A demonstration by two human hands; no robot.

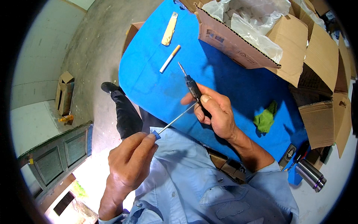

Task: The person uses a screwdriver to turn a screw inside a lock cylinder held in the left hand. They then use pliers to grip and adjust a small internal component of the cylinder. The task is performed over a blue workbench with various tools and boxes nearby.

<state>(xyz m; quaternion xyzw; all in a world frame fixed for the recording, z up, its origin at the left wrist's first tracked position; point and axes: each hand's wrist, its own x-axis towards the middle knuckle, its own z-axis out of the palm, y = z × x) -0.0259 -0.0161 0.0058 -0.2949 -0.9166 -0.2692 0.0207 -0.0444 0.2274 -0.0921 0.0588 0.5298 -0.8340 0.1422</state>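
My left hand (128, 158) is closed round the blue handle of a thin screwdriver (177, 119), with its bare steel shaft slanting up to the right. The far end of that shaft meets the side of a black-handled tool (192, 87) with a slim pointed metal tip. My right hand (222, 117) grips this black tool, thumb along its side, tip aimed up and left, above the blue table (149, 71). Whether the shaft is pressed into the tool or only touches it, I cannot tell. Beyond the tip, a cigarette (170, 58) lies on the table.
A yellow crumpled strip or packet (169, 30) lies at the far end. An open cardboard box (238, 46) with clear plastic stands far right, other flaps beside it. A green cloth (265, 119) and a steel flask (310, 175) are on the right.
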